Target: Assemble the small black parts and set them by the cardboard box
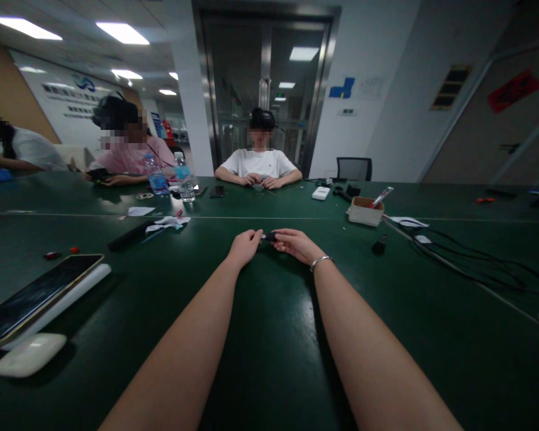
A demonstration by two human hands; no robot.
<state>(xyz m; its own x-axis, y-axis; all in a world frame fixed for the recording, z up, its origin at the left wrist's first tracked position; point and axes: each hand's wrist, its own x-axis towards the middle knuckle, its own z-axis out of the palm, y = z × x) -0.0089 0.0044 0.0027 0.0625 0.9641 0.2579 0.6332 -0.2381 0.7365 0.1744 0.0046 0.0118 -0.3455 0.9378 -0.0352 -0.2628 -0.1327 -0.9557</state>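
Above the dark green table (269,311), both my hands meet at a small black piece with a silvery end (270,237), too small to name exactly. My left hand (245,247) is closed, its thumb and fingertips pinching the silvery end at the left. Bent fingers of my right hand (297,245) grip the black end from the right; a silver bracelet (321,261) circles that wrist. Part of the piece is hidden inside the fingers.
On the left lie a phone (45,293) on a white block and a cream rounded case (30,354). To the right are a small box (366,212), a black clip-like piece (379,244) and cables (471,257). Opposite sits a person (260,161); bottles (184,179) stand leftward.
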